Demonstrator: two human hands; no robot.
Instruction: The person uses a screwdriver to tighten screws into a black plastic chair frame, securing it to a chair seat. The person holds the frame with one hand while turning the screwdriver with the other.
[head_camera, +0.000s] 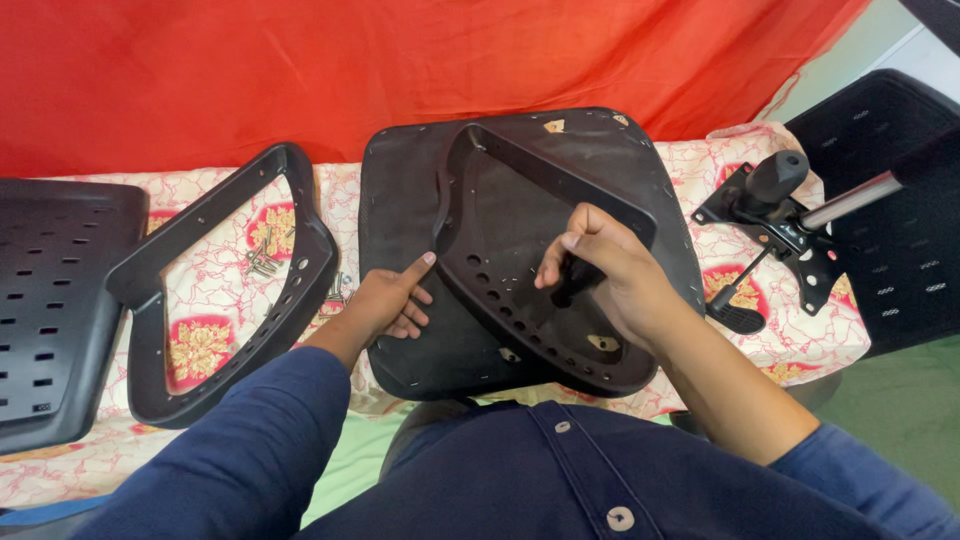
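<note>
**Black plastic armrest being fixed to a chair seat pan**

Black moulded plastic is filling the centre of the frame: an upturned chair seat pan (400, 200) is lying on a floral cloth (210, 345), with an armrest frame (520, 250) sitting on top of it. The left hand (385, 305) is resting open against the seat pan, fingers spread and pressing on the armrest's left edge. The right hand (600, 265) is clenching a short dark tool handle (572, 285) and pointing it down into the armrest's row of holes.

The armrest is looking stiff and fairly light, likely to slide on the smooth pan unless it is being pinned down; its thick outer rails are probably giving the surest hold. The seat pan is seeming heavier and rigid, best gripped at its rim.

At left centre a second armrest (300, 260) is lying flat, with loose screws (262, 262) inside its loop. A perforated black panel (45, 310) is sitting at far left, and a tilt mechanism (775, 225) with a metal lever at upper right, before a red drape (300, 70).
</note>
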